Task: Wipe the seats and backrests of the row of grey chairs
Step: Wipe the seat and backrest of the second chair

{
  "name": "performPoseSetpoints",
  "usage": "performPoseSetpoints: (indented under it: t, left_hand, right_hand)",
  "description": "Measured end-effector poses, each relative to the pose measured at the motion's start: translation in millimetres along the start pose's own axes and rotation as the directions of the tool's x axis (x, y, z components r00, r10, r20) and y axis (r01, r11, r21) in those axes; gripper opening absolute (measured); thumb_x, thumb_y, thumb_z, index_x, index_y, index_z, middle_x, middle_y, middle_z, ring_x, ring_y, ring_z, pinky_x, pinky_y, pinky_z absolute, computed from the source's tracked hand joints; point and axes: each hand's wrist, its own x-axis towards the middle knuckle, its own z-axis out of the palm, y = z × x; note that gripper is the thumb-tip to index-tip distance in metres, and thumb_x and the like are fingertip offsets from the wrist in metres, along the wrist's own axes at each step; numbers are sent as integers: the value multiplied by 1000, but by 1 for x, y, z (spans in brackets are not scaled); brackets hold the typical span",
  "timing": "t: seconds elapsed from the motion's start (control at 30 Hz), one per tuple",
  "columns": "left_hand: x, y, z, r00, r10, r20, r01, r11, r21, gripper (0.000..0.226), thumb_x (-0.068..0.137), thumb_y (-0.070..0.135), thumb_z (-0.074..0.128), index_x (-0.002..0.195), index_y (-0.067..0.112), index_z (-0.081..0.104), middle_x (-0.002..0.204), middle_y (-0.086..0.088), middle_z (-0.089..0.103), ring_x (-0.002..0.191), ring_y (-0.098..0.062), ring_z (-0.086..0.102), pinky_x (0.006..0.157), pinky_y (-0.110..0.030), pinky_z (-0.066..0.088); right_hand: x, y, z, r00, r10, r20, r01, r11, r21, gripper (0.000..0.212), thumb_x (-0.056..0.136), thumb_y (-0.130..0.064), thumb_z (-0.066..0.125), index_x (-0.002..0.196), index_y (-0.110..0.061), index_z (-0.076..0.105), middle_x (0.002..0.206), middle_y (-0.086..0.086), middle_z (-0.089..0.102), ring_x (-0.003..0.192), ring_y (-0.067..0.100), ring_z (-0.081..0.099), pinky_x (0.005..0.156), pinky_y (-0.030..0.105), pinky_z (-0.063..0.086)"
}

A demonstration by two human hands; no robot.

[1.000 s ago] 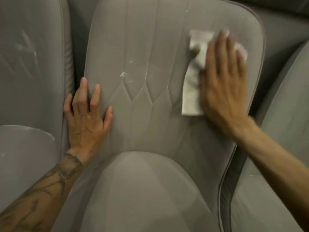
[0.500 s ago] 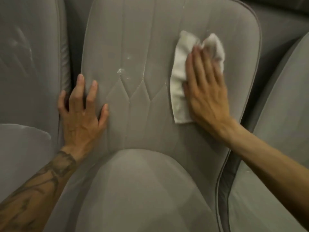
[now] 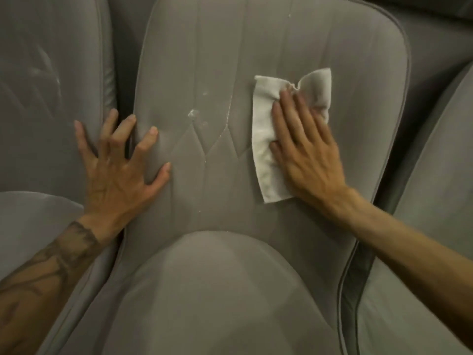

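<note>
One cloth [image 3: 263,139] under right hand [image 3: 307,155] | left hand [image 3: 115,175] straddles backrest [image 3: 204,60] edge

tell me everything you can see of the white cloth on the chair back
The white cloth looks like soft, thin fabric, folded into a tall strip with a rumpled top edge. It lies flat against the right half of the middle grey chair's backrest, pinned by the flat right hand, which covers its right side.

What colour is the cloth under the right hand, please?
The cloth is white; head view.
</note>
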Motion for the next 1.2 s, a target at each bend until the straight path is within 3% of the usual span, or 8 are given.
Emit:
performPoseSetpoints:
  t: [0.07,0.27,0.47,0.67,0.8,0.93,1.13,1.2]
  left_hand:
    - [2,-1,0,1000,-1,11,1,1000,-24,60,99,51,55,146,15,48,155,-20,34,155,-42,27,122,-74,5]
    - [-1,-5,9,1000,4,-8,-5,999,-33,60,99,53,54,147,18,46,159,-18,31,157,-39,25,122,-75,6]
    - [-3,-5,10,999,5,-34,-6,999,-44,60,99,52,56,146,17,48,160,-17,31,158,-37,23,123,-73,5]
    - [-1,-4,7,1000,-1,-2,1,999,-51,60,99,53,54,147,17,47,159,-18,31,158,-38,23,122,-75,5]
    - [-3,-4,7,1000,-2,2,3,999,-47,60,99,53,55,147,17,47,159,-18,32,158,-38,24,122,-75,6]
    - [-1,-4,6,1000,-7,21,8,999,-49,61,99,54,53,148,18,44,159,-16,29,158,-38,22,121,-75,6]
    - [-2,-4,8,1000,-9,14,9,999,-37,61,99,54,53,148,18,45,159,-15,29,158,-38,23,122,-75,6]
    - [-1,-4,9,1000,-8,7,8,1000,-27,61,99,54,54,148,18,46,158,-16,30,157,-37,23,122,-75,6]
  right_hand:
    - [21,26,-2,995,-40,-93,39,999,-14,59,115,-37,23,165,-8,9,173,13,10,161,28,8,132,44,13]
    - [94,29,-6,860,400,-317,-378,917,132,59,113,-41,24,162,-8,24,169,15,26,158,33,23,130,44,13]
    - [21,24,-3,990,-126,-65,124,992,-28,59,115,-38,20,165,-7,8,173,14,8,161,32,8,131,46,14]
    - [71,53,-12,935,253,-248,-249,967,47,61,113,-43,20,164,-10,13,171,15,18,159,32,17,131,44,15]
    - [-37,-28,21,1000,-26,-4,26,998,-54,61,113,-28,35,162,1,12,171,20,12,158,39,14,127,53,25]
    - [-70,-11,33,917,-383,112,393,916,-82,63,108,-11,34,163,-1,5,173,14,6,159,34,13,127,46,29]
    - [-54,-37,44,998,-54,-34,55,998,30,58,110,-9,34,163,0,12,172,17,10,159,38,11,129,53,22]
    - [-83,-74,57,992,-126,16,124,990,59,59,108,-16,37,161,1,20,170,19,17,157,39,19,126,52,30]
